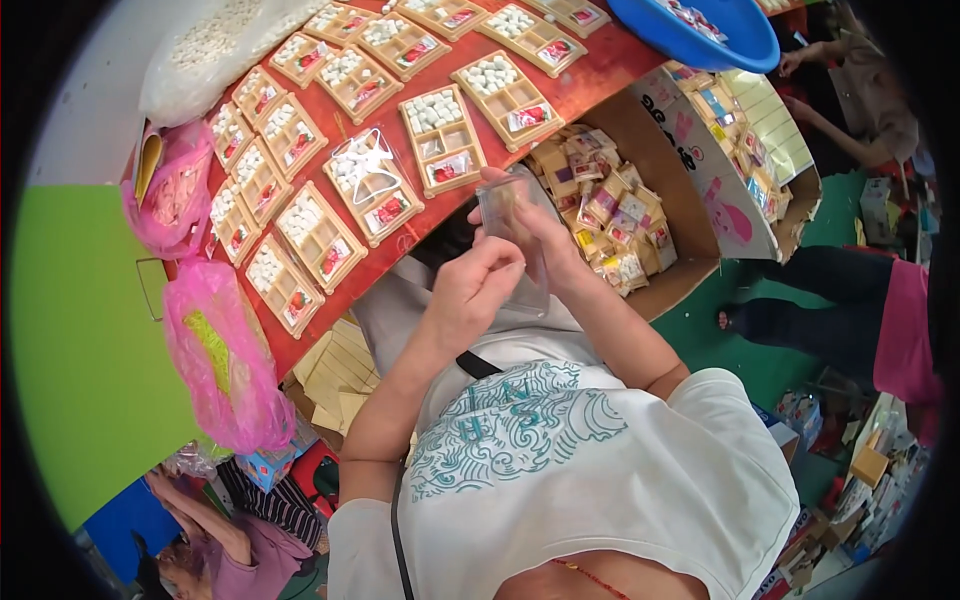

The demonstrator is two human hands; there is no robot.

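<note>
In front of my body, my right hand (pixel 540 235) is closed round a flat, clear plastic cover (pixel 520 297). My left hand (pixel 478 283) rests against its near face, fingers curled in a pinch; what lies between the fingertips is hidden. Past my hands, several tan compartment trays (pixel 437 142) are laid out on the red table (pixel 390 100). Each tray shows white pellets in one section and a small strawberry-printed packet in another. A shiny clear cover (pixel 385 178) with a white outline lies over one tray.
Right of my hands, a cardboard box (pixel 685 225) holds packed trays; another box (pixel 790 165) stands beyond. A blue basin (pixel 735 45) sits at the table's far right, and a bag of pellets (pixel 205 55) at far left. Pink bags (pixel 235 385) hang by the left edge. Other people are nearby.
</note>
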